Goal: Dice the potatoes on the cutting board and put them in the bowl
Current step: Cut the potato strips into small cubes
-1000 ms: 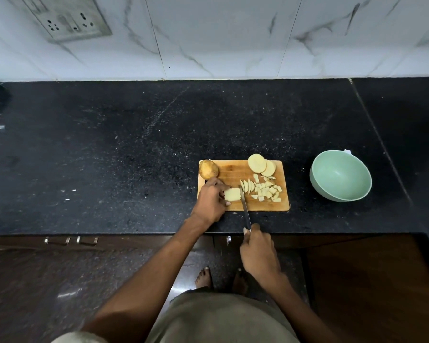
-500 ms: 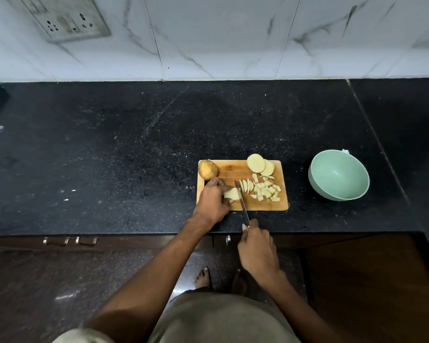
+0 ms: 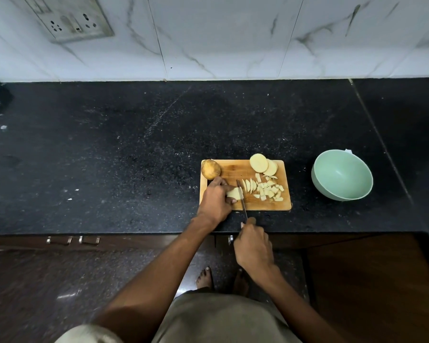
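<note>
— Since a second ago the knife [image 3: 242, 199] has slid further up the cutting board [image 3: 235, 168]; its tip now lies past the far edge of the held piece, with the blade against that piece's right face.
— And at the left?
— On the board's far left corner sits a whole potato [image 3: 210, 169], brown-skinned and unpeeled; just nearer than it, the left hand [image 3: 216, 200] curls over a pale yellow potato block [image 3: 234, 193], with a finger along its far side and the thumb at its near side, pinching it down on the wood.
— The other hand?
— Nearer the body, the right hand [image 3: 254, 246] is wrapped round the knife handle, off the board and over the counter's front edge; the handle is mostly hidden in the fist.
— Right of the blade?
— Thin curved slices [image 3: 249, 185] lean on one another just beside the blade; then comes a loose heap of small, uneven, pale dice [image 3: 270, 190]; behind them two round slices [image 3: 258, 162] overlap at the far right corner, one jutting past the board's far edge.
— The bowl?
— It is pale green; the bowl [image 3: 342, 174] stands upright on the black countertop [image 3: 134, 149], well apart to the board's right; all the potato in view lies on the board.
</note>
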